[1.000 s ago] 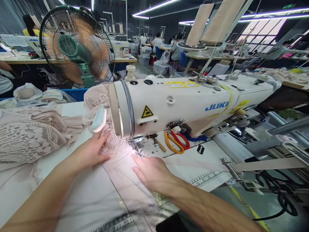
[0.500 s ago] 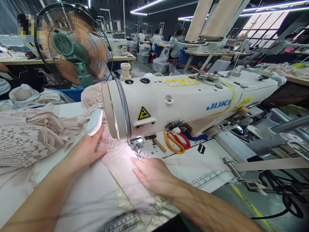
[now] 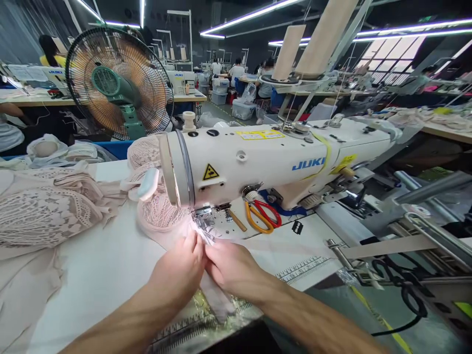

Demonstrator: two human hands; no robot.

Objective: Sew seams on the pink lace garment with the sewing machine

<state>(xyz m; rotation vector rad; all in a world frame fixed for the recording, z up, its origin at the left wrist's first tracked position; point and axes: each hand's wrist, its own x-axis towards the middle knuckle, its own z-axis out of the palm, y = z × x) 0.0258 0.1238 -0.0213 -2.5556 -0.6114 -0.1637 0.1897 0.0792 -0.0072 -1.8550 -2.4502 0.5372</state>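
Note:
A white Juki sewing machine stands across the table. Pale pink fabric with lace lies under its presser foot. My left hand and my right hand meet side by side just in front of the presser foot, fingers closed and pinching the edge of the pink fabric in the bright lamp light. A small white-and-blue pad hangs beside the machine head.
Orange and red scissors lie under the machine arm. A heap of lace garments fills the left of the table. A green fan stands behind. Thread cones rise above. Other people work far back.
My left hand has moved from the lace at the left, beside the machine head, to join my right hand in front of the presser foot. The view shifted a little.

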